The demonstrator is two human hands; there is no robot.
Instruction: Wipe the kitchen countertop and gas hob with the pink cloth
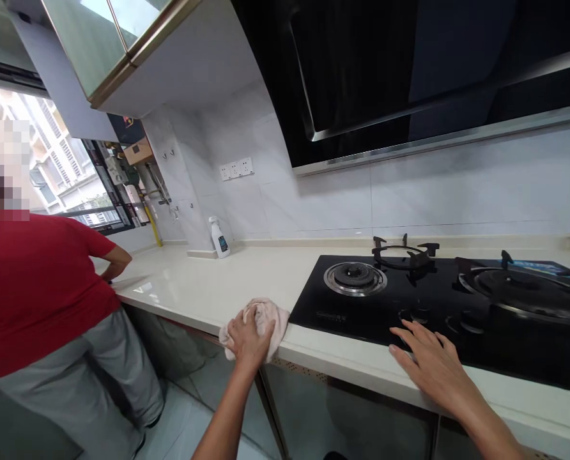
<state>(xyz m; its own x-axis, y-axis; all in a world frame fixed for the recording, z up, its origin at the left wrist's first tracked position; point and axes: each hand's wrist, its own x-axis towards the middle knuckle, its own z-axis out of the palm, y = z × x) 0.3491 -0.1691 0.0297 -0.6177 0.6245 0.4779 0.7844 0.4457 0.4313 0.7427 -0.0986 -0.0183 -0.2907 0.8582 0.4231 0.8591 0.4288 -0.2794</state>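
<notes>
My left hand [248,335] is closed on a crumpled pinkish-white cloth [271,317], pressing it on the cream countertop [208,287] at its front edge, just left of the black glass gas hob [457,306]. My right hand [431,358] lies flat with fingers spread on the hob's front edge, near its control knobs [412,315]. It holds nothing.
The left burner [355,277] is bare; its pan support [404,251] lies behind it. A white spray bottle [219,237] stands by the back wall. A black range hood [409,70] hangs above. A person in a red shirt [30,281] stands at the left by the counter.
</notes>
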